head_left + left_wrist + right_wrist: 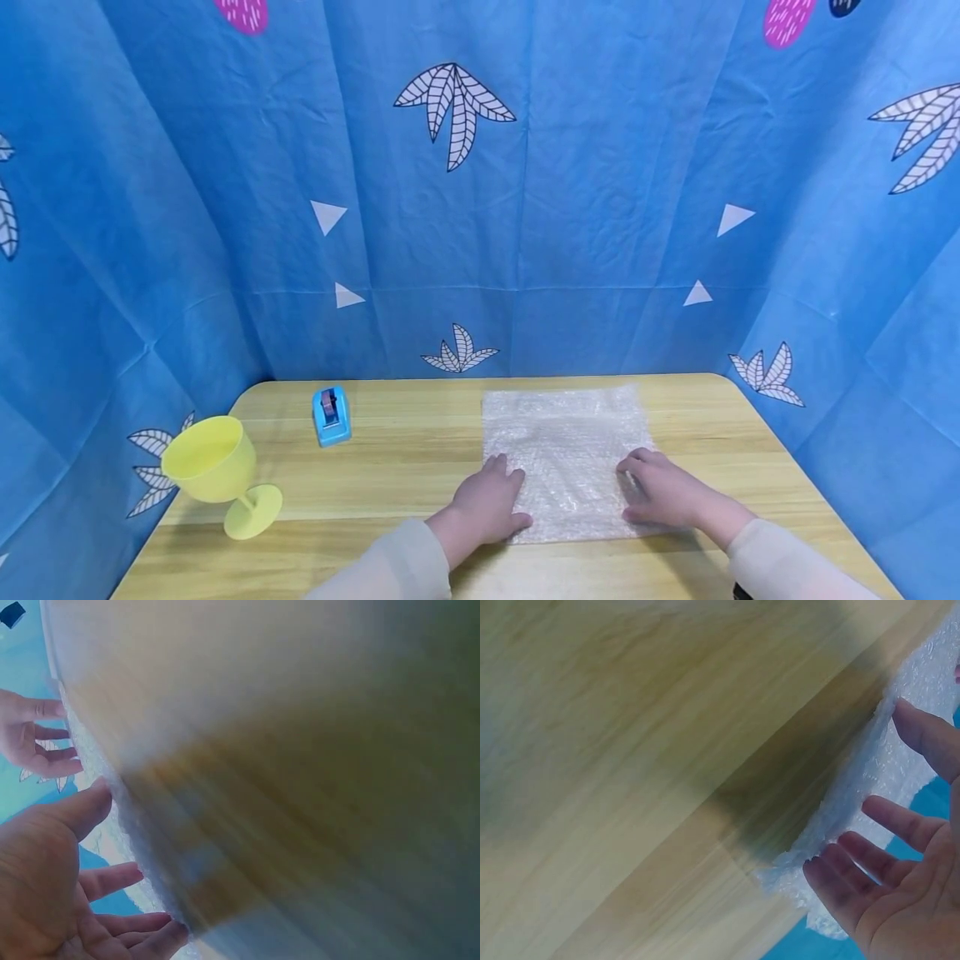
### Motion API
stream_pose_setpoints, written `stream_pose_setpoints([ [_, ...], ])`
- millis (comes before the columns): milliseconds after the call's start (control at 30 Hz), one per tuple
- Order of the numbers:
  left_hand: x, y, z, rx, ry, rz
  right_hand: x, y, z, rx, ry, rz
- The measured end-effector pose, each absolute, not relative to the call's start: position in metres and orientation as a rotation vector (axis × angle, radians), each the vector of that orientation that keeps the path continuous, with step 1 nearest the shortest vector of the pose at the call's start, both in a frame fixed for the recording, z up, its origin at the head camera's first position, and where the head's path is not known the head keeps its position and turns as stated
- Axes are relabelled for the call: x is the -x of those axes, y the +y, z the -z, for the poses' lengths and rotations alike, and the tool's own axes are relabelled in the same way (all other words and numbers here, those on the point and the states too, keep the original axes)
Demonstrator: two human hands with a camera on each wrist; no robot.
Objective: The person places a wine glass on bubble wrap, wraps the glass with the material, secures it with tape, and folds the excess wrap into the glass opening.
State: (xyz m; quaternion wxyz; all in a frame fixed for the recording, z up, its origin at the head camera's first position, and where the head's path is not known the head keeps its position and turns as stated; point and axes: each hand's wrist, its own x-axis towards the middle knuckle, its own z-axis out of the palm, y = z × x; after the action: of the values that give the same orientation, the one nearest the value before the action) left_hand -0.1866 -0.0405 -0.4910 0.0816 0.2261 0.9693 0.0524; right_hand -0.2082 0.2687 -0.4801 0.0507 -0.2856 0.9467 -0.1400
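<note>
A square sheet of bubble wrap [566, 467] lies flat on the wooden table, right of the middle. On its left edge rests my left hand [487, 502], fingertips and thumb touching the sheet. My right hand [660, 490] touches the opposite edge in the same way. In the left wrist view the left hand's fingers [112, 881] are spread and slightly bent along the bubble wrap's edge. The right wrist view shows the right hand's fingers [900, 821] spread over the bubble wrap [900, 765], apart from one another.
A yellow plastic goblet [213, 462] stands tilted in the view at the table's left side. Behind it, a small blue tape dispenser [332, 417] sits near the back edge of the wooden table [360, 483]. A blue patterned curtain [585, 208] surrounds the table's back and sides.
</note>
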Motion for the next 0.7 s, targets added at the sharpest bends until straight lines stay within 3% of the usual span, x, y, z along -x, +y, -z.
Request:
stream_pose_setpoints([
  [700,0.19,-0.073,0.483,-0.678,2.871,-0.296,0.213,0.241,0.481,0.908,2.888,0.336],
])
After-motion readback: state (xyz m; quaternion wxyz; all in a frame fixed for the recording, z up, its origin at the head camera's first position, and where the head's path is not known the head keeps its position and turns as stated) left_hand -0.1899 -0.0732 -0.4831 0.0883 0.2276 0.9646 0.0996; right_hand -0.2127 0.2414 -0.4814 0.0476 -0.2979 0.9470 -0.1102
